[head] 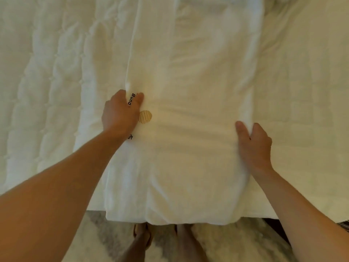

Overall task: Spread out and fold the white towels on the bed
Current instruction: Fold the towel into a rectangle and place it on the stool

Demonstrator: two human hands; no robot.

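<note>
The towel (188, 133) lies stretched lengthwise on the bed (47, 72), apparently already folded into a long strip, the left grip (120, 112) and right grip (253, 144) each pinching a side edge midway, so the crosswise folds seem left.

Lettering (133, 100) (black print) partly covered by left hand (120, 116), right hand (255, 146) blurred, feet (141, 237) half under towel (188, 148)
</note>
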